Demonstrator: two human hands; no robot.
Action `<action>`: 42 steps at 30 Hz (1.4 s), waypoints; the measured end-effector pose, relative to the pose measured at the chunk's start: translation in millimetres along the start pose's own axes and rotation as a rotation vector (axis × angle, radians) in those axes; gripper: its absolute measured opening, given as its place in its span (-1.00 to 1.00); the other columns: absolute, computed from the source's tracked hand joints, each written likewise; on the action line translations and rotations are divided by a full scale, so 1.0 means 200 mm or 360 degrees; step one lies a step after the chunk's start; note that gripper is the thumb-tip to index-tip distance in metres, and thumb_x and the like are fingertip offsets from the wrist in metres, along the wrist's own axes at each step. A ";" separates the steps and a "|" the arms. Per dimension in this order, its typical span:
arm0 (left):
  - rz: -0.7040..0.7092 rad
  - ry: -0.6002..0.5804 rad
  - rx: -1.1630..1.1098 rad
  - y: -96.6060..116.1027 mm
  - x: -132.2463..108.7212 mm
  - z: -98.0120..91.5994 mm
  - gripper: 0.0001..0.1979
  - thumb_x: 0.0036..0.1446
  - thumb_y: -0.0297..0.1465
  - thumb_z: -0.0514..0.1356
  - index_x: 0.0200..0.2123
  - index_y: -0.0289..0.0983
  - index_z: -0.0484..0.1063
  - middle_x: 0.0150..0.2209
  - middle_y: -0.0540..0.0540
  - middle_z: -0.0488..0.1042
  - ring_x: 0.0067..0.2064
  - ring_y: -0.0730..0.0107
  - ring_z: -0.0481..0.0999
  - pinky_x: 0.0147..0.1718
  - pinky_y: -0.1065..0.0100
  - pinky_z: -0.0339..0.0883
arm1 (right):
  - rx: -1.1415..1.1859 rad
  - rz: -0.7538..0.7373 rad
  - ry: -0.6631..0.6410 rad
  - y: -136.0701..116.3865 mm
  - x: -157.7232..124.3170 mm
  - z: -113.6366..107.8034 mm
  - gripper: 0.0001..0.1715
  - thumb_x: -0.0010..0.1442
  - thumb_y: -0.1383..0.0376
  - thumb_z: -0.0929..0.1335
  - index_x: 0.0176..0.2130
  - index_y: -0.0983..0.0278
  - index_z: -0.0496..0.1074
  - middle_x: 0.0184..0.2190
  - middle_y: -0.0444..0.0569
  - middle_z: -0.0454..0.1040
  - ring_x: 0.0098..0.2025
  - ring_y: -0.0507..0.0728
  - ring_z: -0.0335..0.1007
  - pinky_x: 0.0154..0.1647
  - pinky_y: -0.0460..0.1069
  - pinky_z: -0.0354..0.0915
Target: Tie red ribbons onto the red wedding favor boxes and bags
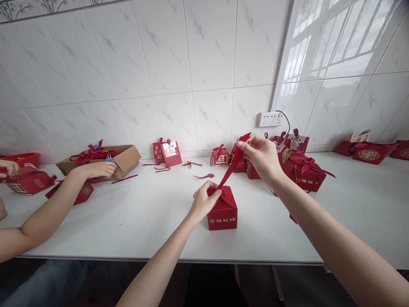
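Observation:
A small red gift box point(223, 214) with gold characters stands on the white table point(143, 221) in front of me. My left hand point(204, 200) is closed on the box's top flaps, pinching them where a red ribbon point(230, 168) comes out. My right hand point(260, 155) is raised above and to the right, pinching the ribbon's upper end so the ribbon runs taut between both hands.
Several finished red boxes point(303, 170) crowd the back right near a wall socket point(270, 119). A cardboard box point(123, 160) of ribbons sits back left, where another person's hand point(99, 169) reaches. Loose ribbon pieces point(191, 164) lie by the tiled wall.

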State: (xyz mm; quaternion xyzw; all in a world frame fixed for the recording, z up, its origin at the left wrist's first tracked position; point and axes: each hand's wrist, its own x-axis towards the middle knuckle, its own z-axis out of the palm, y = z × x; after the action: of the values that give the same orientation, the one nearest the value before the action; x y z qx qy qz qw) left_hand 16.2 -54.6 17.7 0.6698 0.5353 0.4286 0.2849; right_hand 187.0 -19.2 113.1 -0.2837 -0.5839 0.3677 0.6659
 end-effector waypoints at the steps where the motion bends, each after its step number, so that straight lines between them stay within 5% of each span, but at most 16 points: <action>1: -0.0010 -0.0005 0.0012 0.01 0.00 0.00 -0.90 0.06 -0.33 0.11 -0.40 -0.22 0.36 -0.27 -0.04 0.50 -0.16 0.28 0.45 -0.12 0.29 0.24 | -0.0003 -0.0003 0.0003 0.00 0.00 0.00 -0.59 -0.18 0.07 0.52 -0.56 0.26 0.33 -0.59 -0.15 0.44 -0.55 0.01 0.39 -0.53 -0.08 0.35; 9: -0.0122 -0.0092 0.0144 0.06 -0.02 -0.01 -0.99 -0.02 -0.41 0.12 -0.45 -0.21 0.32 -0.34 0.02 0.48 -0.22 0.28 0.45 -0.03 0.18 0.17 | 0.0052 -0.0066 0.0049 0.04 -0.01 0.00 -0.67 -0.12 0.16 0.51 -0.55 0.26 0.34 -0.55 -0.17 0.43 -0.49 -0.02 0.38 -0.48 -0.11 0.32; 18: -0.0143 -0.0078 0.0140 0.06 -0.04 -0.01 -0.91 0.01 -0.37 0.13 -0.36 -0.20 0.38 -0.16 -0.04 0.50 -0.07 0.22 0.44 0.06 0.13 0.11 | 0.0323 0.0079 -0.0018 0.00 0.01 0.00 -0.63 -0.29 0.15 0.57 -0.53 0.26 0.41 -0.54 -0.19 0.44 -0.49 -0.03 0.36 -0.47 -0.11 0.36; 25: 0.0046 0.0040 -0.0157 0.03 0.01 0.00 -0.81 0.07 -0.23 0.14 -0.41 -0.21 0.45 -0.24 -0.09 0.54 -0.08 0.18 0.47 -0.05 0.23 0.23 | -0.0011 0.0019 -0.0112 0.01 -0.02 -0.01 -0.68 -0.08 0.07 0.48 -0.50 0.28 0.48 -0.56 -0.13 0.46 -0.51 0.01 0.39 -0.48 -0.07 0.37; 31: 0.0004 0.0215 -0.0420 -0.02 -0.01 0.01 -0.83 0.11 -0.30 0.09 -0.35 -0.25 0.41 -0.20 -0.11 0.53 -0.06 0.24 0.48 -0.08 0.30 0.28 | 0.0098 0.0081 0.0047 0.01 -0.08 -0.07 -0.60 0.01 0.02 0.43 -0.27 0.26 0.53 -0.38 -0.04 0.52 -0.33 0.09 0.48 -0.29 0.01 0.43; 37: -0.0096 0.0353 -0.0625 -0.07 -0.05 -0.03 -0.67 0.15 -0.16 0.06 -0.28 -0.28 0.47 -0.12 -0.16 0.51 -0.01 0.20 0.44 -0.08 0.28 0.29 | 0.0245 0.0287 0.0055 0.05 -0.17 -0.18 -0.56 -0.07 0.01 0.47 -0.30 0.29 0.52 -0.55 -0.14 0.38 -0.53 0.01 0.38 -0.50 -0.05 0.37; 42: -0.0200 0.0291 -0.0933 -0.11 -0.10 -0.06 -0.66 0.08 -0.11 0.14 -0.32 -0.26 0.49 -0.13 -0.15 0.53 -0.01 0.19 0.46 0.03 0.20 0.21 | 0.0293 0.0416 0.0214 0.17 -0.20 -0.28 -0.55 -0.13 0.01 0.49 -0.35 0.29 0.52 -0.60 -0.20 0.29 -0.61 -0.05 0.23 -0.54 -0.06 0.34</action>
State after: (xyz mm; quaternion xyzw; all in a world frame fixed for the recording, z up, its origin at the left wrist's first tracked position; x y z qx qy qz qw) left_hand -7.2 -69.5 -1.1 0.4833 0.4527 0.6046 0.4426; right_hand 235.4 -30.3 54.4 -0.3191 -0.4601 0.4832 0.6731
